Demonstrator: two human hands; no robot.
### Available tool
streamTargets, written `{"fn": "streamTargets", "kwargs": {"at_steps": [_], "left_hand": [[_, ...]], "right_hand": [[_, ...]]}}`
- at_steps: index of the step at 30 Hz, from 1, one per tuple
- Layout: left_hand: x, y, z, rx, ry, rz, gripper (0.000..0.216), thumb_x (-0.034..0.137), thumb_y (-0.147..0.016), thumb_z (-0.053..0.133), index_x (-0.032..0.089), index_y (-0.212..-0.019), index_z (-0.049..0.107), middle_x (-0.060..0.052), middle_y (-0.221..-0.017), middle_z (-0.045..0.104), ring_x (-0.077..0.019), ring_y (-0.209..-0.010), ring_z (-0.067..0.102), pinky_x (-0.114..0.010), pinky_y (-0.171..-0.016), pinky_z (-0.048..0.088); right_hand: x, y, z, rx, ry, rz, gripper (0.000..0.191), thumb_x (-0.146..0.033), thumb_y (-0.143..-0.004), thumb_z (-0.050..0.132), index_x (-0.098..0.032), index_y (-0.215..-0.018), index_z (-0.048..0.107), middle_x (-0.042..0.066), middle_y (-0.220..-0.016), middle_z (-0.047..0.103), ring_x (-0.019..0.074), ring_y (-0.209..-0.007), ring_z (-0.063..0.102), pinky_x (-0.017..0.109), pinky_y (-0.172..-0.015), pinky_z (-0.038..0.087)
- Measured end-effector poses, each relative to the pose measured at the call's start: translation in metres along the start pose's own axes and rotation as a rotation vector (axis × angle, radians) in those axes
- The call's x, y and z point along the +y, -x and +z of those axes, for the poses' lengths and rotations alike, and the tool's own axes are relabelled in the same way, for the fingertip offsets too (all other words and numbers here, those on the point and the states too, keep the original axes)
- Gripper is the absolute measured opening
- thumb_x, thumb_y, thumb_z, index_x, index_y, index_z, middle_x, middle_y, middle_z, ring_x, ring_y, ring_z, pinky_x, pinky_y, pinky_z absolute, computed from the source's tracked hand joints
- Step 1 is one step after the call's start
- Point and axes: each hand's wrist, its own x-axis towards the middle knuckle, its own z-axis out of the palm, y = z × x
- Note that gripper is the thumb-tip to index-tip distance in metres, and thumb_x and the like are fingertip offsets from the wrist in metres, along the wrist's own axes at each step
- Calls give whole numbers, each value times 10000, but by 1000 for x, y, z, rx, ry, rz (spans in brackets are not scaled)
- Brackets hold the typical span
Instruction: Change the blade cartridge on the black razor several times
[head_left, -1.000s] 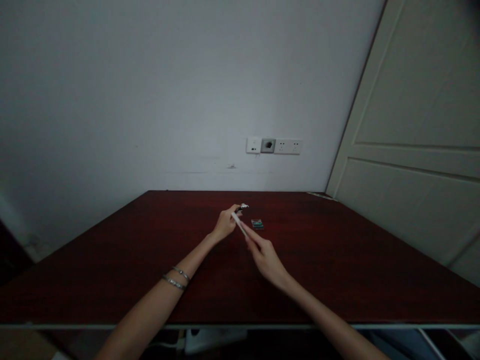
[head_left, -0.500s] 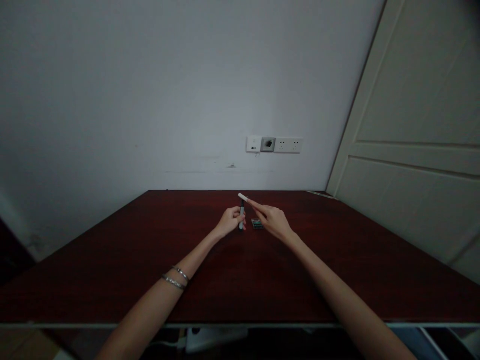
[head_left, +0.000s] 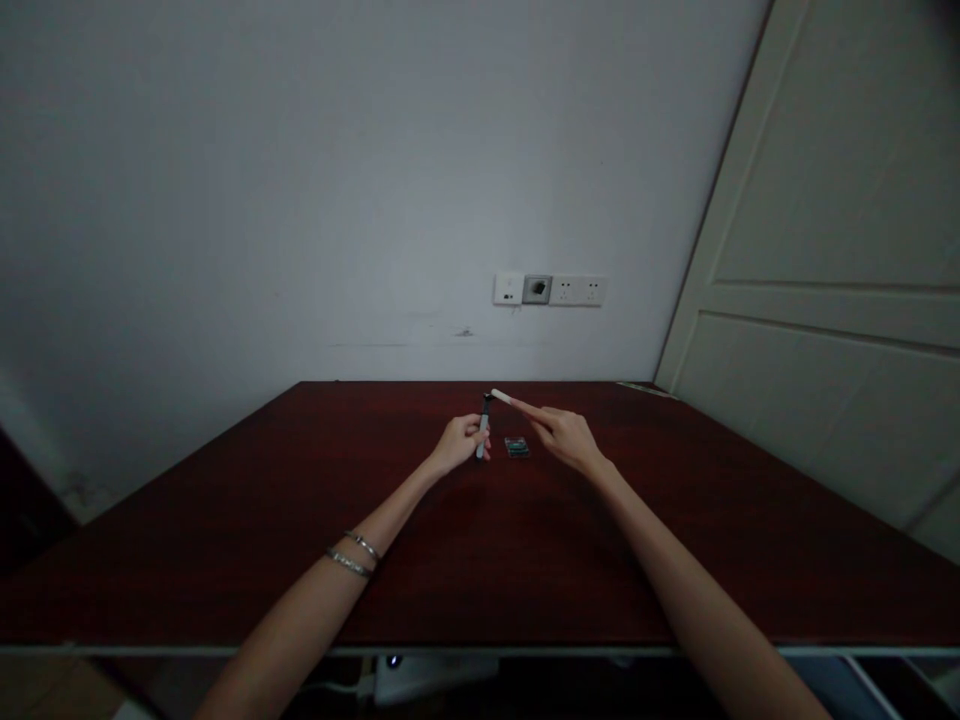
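Observation:
My left hand (head_left: 460, 444) is closed around a slim grey-and-black handle (head_left: 483, 432), which stands nearly upright with a dark, small head at its top. My right hand (head_left: 564, 434) is closed on a slender white stick (head_left: 501, 396). The stick points up and to the left, its white tip right beside the handle's dark head. Whether the two touch, I cannot tell. A small clear case (head_left: 517, 447) with dark and greenish contents lies on the table between my hands.
The dark red table (head_left: 480, 570) reaches back to a pale wall with a row of sockets (head_left: 550, 290). A panelled door (head_left: 817, 250) borders the right side. Under the front edge, a white power strip (head_left: 435, 680) is partly visible.
My right hand has moved right with the white stick, whose tip is now beside the handle's head instead of over it. The clear case shows fully. My left hand has barely moved.

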Motion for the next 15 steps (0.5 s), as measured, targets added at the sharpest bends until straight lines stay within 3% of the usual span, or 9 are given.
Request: {"fn": "streamTargets", "kwargs": {"at_steps": [10,15], "left_hand": [[10,3,2,-15,5,-18,155,244,-755,578,114,-815,521,-24,-623,608,-136,-487,617,-226,-474,477],[18,5,-3,-4,67,-52,170,238,-768,584,105,-857,527,-56,-672,635,-147,-535,635,-230,-507,479]], "right_hand": [[-3,0,-2,13,-88,-25,440,-259,-889,405,-373,-1313,403,7,-871,680,128,-723,599,201,-618,387],[14,7,2,120,-402,91,383,-331,-877,420,-330,-1249,514,39,-1009,676,176,-815,609,257,-686,433]]}}
